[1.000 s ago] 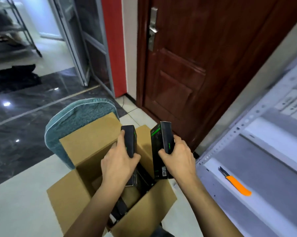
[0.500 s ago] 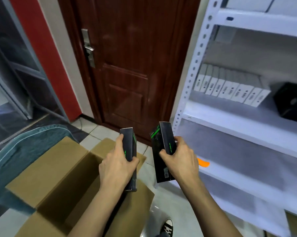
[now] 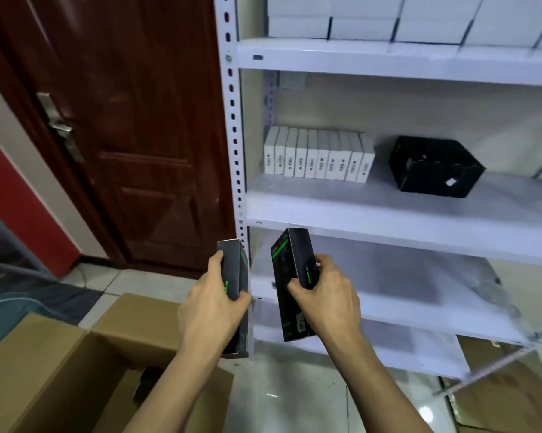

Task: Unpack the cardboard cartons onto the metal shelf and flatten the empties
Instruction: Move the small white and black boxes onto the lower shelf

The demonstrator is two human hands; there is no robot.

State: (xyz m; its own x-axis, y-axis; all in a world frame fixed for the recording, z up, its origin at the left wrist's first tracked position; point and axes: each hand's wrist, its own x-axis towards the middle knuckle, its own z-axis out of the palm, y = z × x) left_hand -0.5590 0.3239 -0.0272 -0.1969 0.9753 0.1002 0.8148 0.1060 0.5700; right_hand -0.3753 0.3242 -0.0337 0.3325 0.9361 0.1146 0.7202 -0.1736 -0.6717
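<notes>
Metal shelf [image 3: 388, 210] ahead; fingers [image 3: 321, 264] wrap each black box [image 3: 291, 282].

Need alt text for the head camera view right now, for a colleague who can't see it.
Each hand, left hand and right hand, holds an upright black box with green print, left box and right box, before a white metal shelf. An open cardboard carton sits lower left.

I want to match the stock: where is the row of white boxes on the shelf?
The row of white boxes stands upright at the left end of the middle shelf, left of the black bin.
</notes>
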